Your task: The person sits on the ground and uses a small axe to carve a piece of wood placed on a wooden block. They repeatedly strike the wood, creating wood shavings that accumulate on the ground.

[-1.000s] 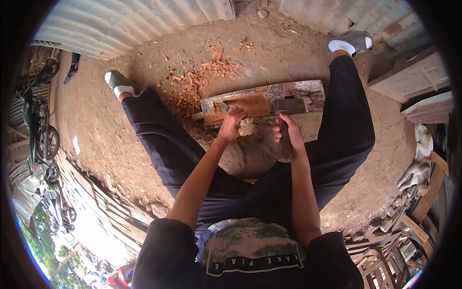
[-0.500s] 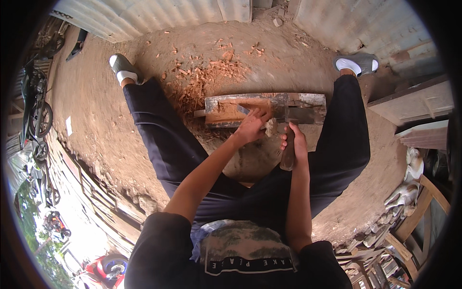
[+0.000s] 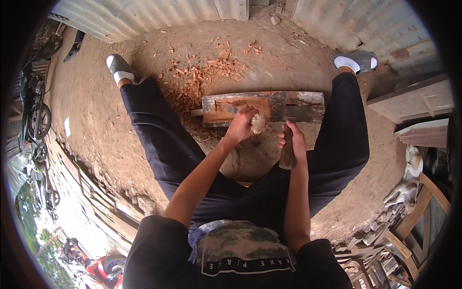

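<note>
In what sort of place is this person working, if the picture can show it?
Probably an informal outdoor woodworking yard: reddish wood chips lie on bare earth near a carved wooden block, and corrugated metal sheets stand along the far side.

A narrow gap parts chisel (image 3: 259, 124) and mallet (image 3: 297, 114); left leg (image 3: 154, 125) and right leg (image 3: 342, 118) block the sides.

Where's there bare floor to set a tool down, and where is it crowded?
Bare dirt floor shows between the left leg and the white scrap, and between the right leg and the lying animals. Crowded: the wooden block, where the left hand holds the chisel and the right hand a thick wooden tool; reddish shavings lie around its far left corner.
</note>
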The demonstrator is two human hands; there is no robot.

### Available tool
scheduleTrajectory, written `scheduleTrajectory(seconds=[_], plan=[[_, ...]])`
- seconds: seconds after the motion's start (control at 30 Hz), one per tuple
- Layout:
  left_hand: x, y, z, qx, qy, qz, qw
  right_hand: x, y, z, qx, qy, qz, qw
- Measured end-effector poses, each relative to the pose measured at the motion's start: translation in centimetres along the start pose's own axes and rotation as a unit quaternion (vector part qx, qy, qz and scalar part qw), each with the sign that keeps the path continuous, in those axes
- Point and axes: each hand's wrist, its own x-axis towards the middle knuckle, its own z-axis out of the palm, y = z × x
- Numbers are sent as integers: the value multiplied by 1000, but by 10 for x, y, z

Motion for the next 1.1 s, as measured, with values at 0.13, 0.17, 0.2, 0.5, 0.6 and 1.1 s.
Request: scheduleTrajectory(seconds=[0.13,0.17,0.2,0.5,0.6,1.1], plan=[[8,-8,23,-255,90,-95,958,-1,-1,0,-16,-32,20,999],[5,-21,32,-310,114,-127,935,-1,0,3,-20,-29,23,999],[1,-39,33,-383,147,-129,903,-2,1,5,-23,-24,25,999],[-64,-56,-71,-252,231,-268,901,2,6,1,0,-22,11,1000],[-57,-19,-99,-20,165,-348,923,-1,2,4,11,-17,15,1000],[-33,-53,-108,117,132,-296,939,1,5,0,10,-22,28,999]])
